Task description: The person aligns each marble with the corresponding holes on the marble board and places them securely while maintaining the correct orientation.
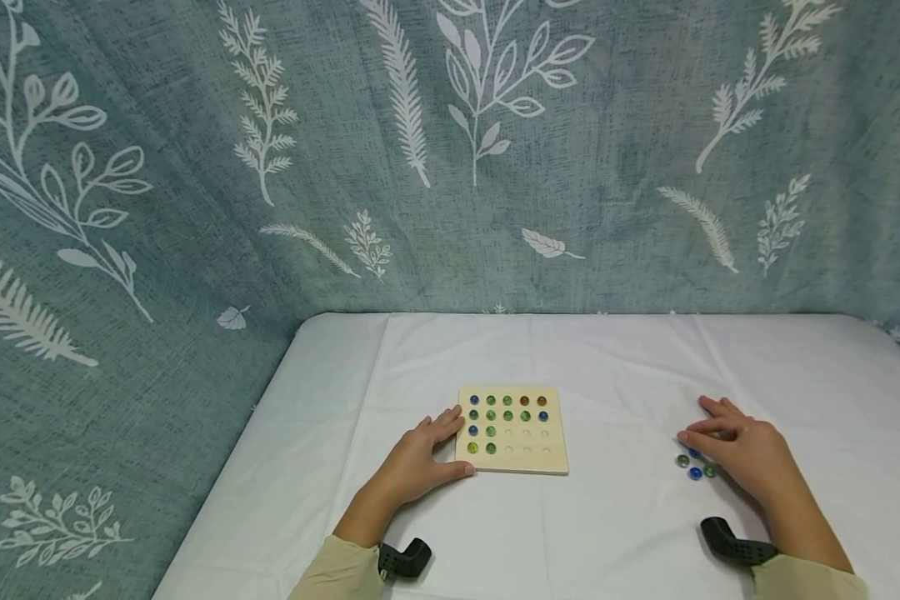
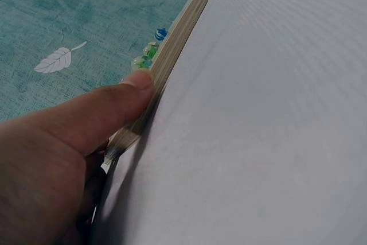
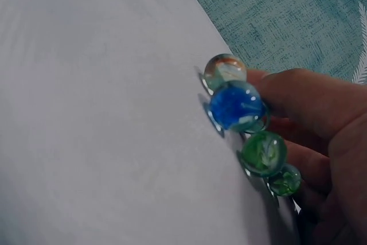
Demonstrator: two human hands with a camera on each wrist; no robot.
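Note:
A pale wooden board point(image 1: 512, 462) lies on the table, with round hollows and glass marbles in part of them: blue, green, yellowish and amber. My left hand point(image 1: 418, 457) rests at its left side, fingers against the left edge and thumb at the near corner. In the left wrist view the thumb point(image 2: 123, 104) presses on the board's edge point(image 2: 175, 44). To the right, my right hand point(image 1: 746, 450) reaches over loose marbles, thumb and index tips close together. A blue marble point(image 3: 235, 105), an orange-and-clear marble point(image 3: 223, 70) and a green marble point(image 3: 264, 153) show beside its fingers; I cannot tell whether it pinches one.
A white cloth point(image 1: 607, 517) covers the table, with a stretch of it between board and loose marbles. Behind and to the left hangs a teal curtain point(image 1: 450, 275) with white leaf prints. Black wrist devices point(image 1: 735, 543) sit at both cuffs.

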